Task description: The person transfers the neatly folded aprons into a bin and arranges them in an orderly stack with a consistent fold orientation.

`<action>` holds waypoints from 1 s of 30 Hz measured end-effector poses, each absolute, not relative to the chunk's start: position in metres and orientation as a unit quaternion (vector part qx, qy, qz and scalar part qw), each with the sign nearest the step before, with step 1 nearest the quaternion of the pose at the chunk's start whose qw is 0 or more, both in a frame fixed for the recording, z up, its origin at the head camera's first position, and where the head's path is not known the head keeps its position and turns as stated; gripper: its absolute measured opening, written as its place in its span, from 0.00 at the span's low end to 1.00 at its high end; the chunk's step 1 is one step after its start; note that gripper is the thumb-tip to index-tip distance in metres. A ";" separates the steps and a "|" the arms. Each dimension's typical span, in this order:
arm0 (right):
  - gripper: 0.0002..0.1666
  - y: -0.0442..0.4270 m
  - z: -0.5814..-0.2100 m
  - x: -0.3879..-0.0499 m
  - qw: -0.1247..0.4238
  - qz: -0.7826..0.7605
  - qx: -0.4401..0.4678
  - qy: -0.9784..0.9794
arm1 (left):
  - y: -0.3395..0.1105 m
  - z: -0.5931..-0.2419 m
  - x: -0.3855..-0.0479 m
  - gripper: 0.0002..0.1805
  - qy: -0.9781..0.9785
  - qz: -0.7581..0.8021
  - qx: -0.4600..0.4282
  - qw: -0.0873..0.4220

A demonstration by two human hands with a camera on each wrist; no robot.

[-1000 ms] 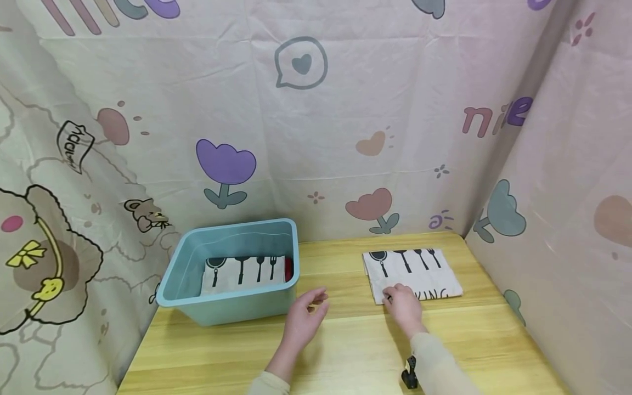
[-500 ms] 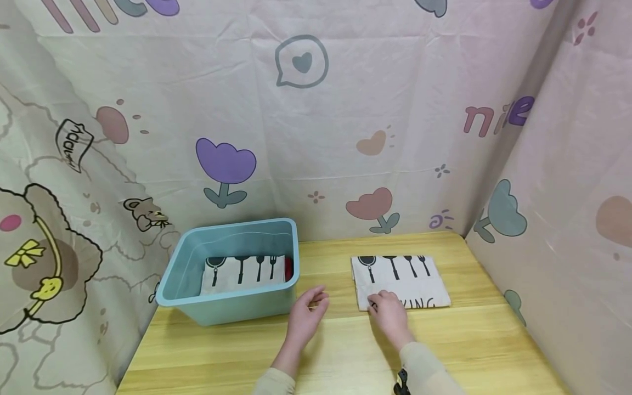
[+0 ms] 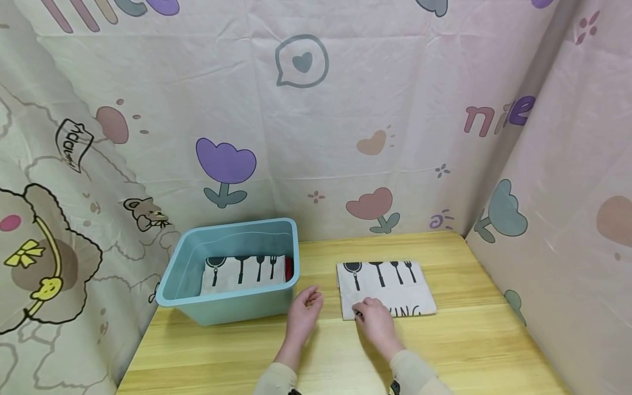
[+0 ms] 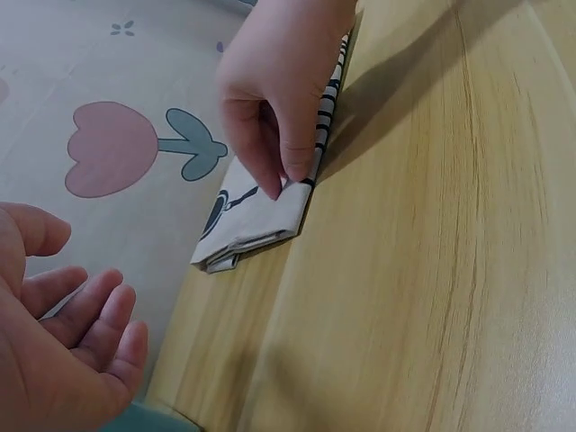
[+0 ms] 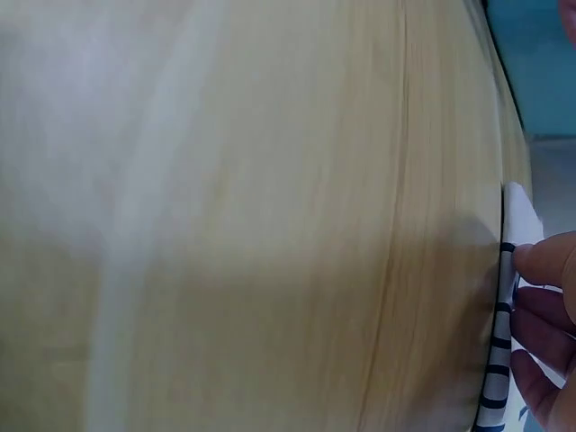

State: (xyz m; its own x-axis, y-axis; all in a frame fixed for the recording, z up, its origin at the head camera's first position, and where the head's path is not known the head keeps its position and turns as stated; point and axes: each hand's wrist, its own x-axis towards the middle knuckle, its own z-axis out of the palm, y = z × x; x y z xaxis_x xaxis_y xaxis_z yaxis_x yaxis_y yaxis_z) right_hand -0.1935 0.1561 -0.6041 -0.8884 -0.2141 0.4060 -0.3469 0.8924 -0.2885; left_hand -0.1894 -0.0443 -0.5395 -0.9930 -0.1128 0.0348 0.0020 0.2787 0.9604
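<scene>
A folded white cloth (image 3: 385, 285) printed with black kitchen utensils and lettering lies flat on the table. My right hand (image 3: 376, 323) pinches it at the front edge, near its left corner; in the left wrist view, thumb and fingertips come together on the cloth (image 4: 261, 216). Between the cloth and a blue bin, my left hand (image 3: 302, 317) hovers with relaxed fingers, holding nothing. The right wrist view catches only the striped edge of the cloth (image 5: 497, 360) beside part of the right hand (image 5: 549, 315).
The blue plastic bin (image 3: 232, 303) stands at the left of the wooden table (image 3: 474, 340). Inside it lies another printed folded cloth (image 3: 247, 277), with something red (image 3: 288, 269) at its right. A patterned curtain (image 3: 316, 137) hangs behind and at both sides.
My right hand has slid the folded cloth left and towards the front of the table. The left hand has barely shifted. The bin stays where it was.
</scene>
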 end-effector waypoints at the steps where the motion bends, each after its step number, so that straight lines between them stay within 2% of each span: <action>1: 0.12 0.154 -0.604 -0.193 0.186 0.181 0.150 -0.954 | -0.044 -0.540 -0.190 0.19 -0.797 -0.601 0.040 0.046; 9: 0.11 0.141 -0.607 -0.187 0.205 0.197 0.178 -0.942 | -0.041 -0.543 -0.196 0.21 -0.785 -0.615 0.068 0.034; 24: 0.12 0.127 -0.611 -0.179 0.232 0.197 0.224 -0.926 | -0.041 -0.547 -0.204 0.20 -0.786 -0.612 0.072 0.045; 27: 0.12 0.126 -0.609 -0.178 0.223 0.197 0.236 -0.925 | -0.042 -0.548 -0.205 0.20 -0.785 -0.614 0.069 0.047; 30: 0.11 0.128 -0.604 -0.178 0.191 0.211 0.244 -0.927 | -0.042 -0.550 -0.206 0.20 -0.785 -0.614 0.067 0.046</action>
